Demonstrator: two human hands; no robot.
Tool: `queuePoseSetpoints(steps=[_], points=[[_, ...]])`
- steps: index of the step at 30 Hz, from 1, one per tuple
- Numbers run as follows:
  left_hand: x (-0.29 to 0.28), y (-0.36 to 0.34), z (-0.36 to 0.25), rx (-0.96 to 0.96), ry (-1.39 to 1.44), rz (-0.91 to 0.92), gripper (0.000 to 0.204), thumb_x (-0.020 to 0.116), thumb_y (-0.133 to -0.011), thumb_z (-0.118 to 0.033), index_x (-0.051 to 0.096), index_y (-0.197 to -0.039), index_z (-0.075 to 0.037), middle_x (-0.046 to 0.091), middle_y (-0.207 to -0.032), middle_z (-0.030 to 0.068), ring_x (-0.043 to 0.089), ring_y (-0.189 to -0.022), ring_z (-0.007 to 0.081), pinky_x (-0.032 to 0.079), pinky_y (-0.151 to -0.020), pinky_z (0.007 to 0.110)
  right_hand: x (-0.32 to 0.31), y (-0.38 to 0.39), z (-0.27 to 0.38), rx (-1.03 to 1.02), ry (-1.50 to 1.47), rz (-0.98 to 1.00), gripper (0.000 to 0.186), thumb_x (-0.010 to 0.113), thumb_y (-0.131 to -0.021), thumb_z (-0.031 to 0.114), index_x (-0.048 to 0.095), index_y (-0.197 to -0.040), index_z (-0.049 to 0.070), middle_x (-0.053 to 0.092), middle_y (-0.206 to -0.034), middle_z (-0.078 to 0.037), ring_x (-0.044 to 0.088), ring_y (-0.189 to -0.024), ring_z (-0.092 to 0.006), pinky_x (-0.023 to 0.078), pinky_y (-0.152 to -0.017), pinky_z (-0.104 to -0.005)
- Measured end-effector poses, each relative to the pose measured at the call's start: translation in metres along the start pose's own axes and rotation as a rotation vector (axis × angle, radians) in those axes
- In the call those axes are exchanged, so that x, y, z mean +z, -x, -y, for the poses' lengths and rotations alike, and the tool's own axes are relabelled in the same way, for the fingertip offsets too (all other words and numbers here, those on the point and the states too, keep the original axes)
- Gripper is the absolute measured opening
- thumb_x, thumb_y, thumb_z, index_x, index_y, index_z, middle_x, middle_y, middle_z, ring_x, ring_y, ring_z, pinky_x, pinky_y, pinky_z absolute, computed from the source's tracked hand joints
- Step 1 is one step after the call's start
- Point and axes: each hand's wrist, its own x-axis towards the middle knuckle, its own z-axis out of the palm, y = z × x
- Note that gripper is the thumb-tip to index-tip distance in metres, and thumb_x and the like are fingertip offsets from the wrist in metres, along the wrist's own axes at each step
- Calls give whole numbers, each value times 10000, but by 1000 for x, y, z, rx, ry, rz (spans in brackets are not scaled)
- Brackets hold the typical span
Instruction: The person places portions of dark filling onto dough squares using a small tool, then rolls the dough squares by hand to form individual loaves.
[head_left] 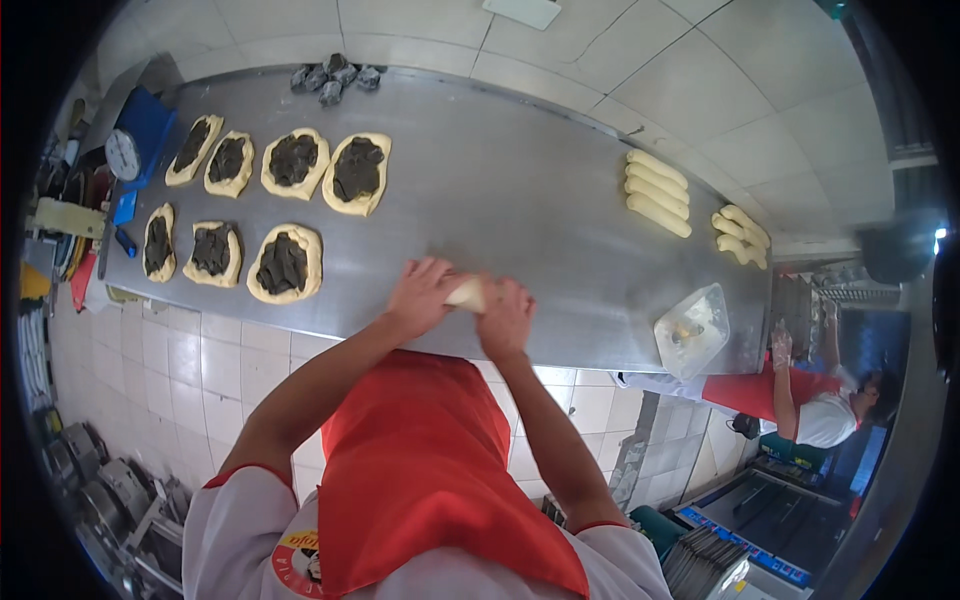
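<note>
A short piece of pale dough lies on the steel table near its front edge, between my two hands. My left hand wraps over its left end, and my right hand closes over its right end; the fingers partly hide the dough. To the left, flattened dough pieces topped with dark filling lie in two rows. At the right back, several smooth dough rolls sit side by side, with shorter dough pieces beyond them.
Dark wrapped lumps lie at the table's back edge. A clear plastic tub stands at the front right. A round-dialled scale is at the left end. Past the right end stands another person in a red apron. Metal trays are at the lower right.
</note>
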Motion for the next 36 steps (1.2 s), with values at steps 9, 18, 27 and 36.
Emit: queuePoseSetpoints(steps=[9, 18, 27, 36], points=[[72, 18, -91, -36, 615, -206, 823, 806, -708, -404, 477, -1360, -26, 501, -1312, 214, 453, -1254, 387, 323, -1086, 511, 87, 56, -37, -86, -225, -27, 612, 482, -970, 311, 294, -1532, 159, 259, -1593, -67, 223, -1463, -351, 214, -1137, -597], [65, -145, -7, -154, 301, -98, 738, 639, -847, -451, 430, -1387, 6, 494, -1373, 211, 427, -1321, 376, 299, -1116, 538, 68, -128, -47, 149, 153, -26, 645, 491, -955, 459, 308, -1518, 204, 212, -1596, -108, 278, -1419, -340, 219, -1103, -628], [44, -141, 9, -182, 376, 168, 702, 500, -960, -419, 300, -1472, 18, 501, -1386, 213, 413, -1344, 362, 231, -1141, 555, 70, -102, -60, 14, -190, -43, 554, 502, -934, 369, 459, -1430, 128, 427, -1491, -83, 386, -1365, -327, 272, -1102, -523], [88, -88, -15, -249, 239, -235, 749, 563, -881, -510, 400, -1438, -38, 454, -1438, 190, 359, -1370, 422, 197, -1105, 645, 120, -68, -31, 129, 291, -217, 620, 512, -935, 454, 371, -1497, 232, 327, -1542, -133, 313, -1415, -353, 228, -1113, -614]])
